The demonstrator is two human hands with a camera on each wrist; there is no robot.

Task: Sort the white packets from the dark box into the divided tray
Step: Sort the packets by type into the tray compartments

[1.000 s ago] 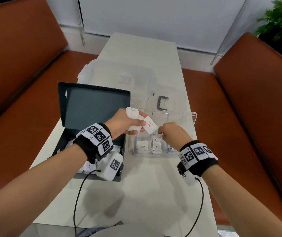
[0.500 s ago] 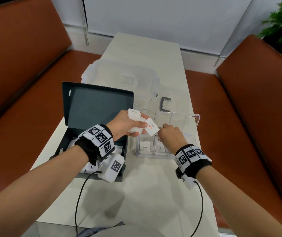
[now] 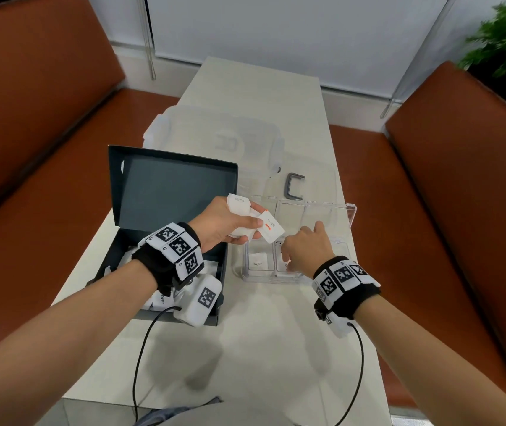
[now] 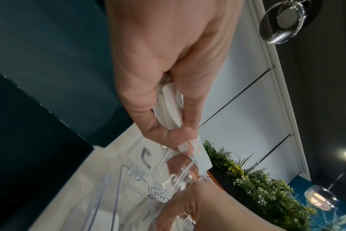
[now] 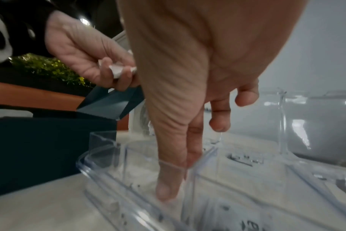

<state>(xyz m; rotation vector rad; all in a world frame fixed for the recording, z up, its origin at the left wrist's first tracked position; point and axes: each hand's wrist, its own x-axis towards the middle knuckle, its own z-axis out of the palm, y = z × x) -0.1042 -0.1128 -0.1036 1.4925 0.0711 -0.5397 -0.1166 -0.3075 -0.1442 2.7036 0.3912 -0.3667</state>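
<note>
Packets [image 3: 247,221], white and several, sit gripped in the left hand [image 3: 225,224] above the gap between dark box [image 3: 165,241] and clear divided tray [image 3: 348,222], while the right hand [image 3: 305,249] reaches straight-fingered into a near compartment, seemingly holding nothing.

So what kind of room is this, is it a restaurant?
Probably a café or restaurant booth, though I can't be sure. A narrow table sits between two brown padded benches, with a leafy plant behind one. The white packets in the left hand look like café salt and sugar.
</note>
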